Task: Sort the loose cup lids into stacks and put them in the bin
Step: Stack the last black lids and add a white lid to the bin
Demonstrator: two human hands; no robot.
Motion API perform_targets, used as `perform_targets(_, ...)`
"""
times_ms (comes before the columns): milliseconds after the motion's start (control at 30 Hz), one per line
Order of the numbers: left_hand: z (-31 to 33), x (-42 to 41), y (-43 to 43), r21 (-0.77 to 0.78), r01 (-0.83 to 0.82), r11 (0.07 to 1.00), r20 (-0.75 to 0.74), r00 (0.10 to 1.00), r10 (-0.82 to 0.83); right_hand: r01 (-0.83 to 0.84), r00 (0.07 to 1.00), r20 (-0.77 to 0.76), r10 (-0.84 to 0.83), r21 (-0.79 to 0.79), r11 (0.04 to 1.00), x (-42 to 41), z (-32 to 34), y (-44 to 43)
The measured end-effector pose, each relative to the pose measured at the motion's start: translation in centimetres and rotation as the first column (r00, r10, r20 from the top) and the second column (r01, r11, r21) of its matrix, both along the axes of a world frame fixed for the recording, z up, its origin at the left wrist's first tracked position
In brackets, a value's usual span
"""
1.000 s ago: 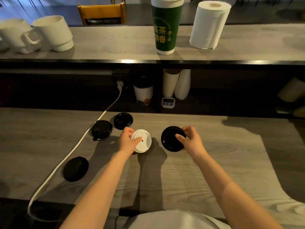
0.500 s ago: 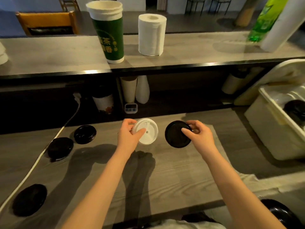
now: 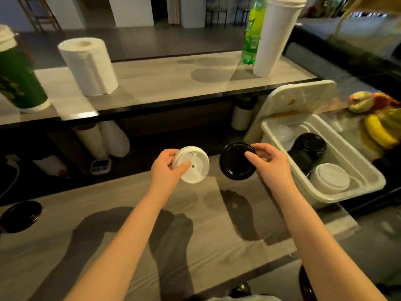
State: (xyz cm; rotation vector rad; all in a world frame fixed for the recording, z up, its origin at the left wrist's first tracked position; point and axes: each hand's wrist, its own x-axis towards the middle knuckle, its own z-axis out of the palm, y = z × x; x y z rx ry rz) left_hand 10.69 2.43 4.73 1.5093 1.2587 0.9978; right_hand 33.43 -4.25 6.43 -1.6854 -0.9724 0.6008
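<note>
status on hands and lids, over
Left hand grips round white plastic lid. Right hand grips round black plastic lid. Open white plastic bin at right, lid stacks inside. Nothing seen between.

Head-worn wide-angle view, looking forward and down across the surface (image 3: 217, 227). Both forearms enter from the lower edge. The left hand (image 3: 167, 170) and right hand (image 3: 271, 165) sit near frame centre, close to the lens. The bin (image 3: 347, 195) lies toward the right edge, and a raised ledge (image 3: 162, 83) crosses the upper frame.
</note>
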Motion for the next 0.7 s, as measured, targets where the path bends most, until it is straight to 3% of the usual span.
perform_targets(433, 1.5, 18.5, 0.1, 0.000, 0.009, 1.000, 0.051, 0.999, -0.009, 0.114, 0.992, 0.046, -0.114, 0.010, 0.993, 20.2, 0.9, 2.0)
perform_targets(600, 1.8, 22.2, 0.6, -0.001, 0.041, 0.999, 0.041, 0.998, -0.041, 0.184, 0.955, 0.251, -0.159, -0.077, 0.980, 26.0, 1.0, 2.8)
perform_targets(700, 2.0, 23.7, 1.1, 0.001, 0.069, 0.998, 0.026, 0.997, -0.069, 0.177, 0.899, 0.429, -0.085, -0.181, 0.967, 28.5, 0.5, 3.8)
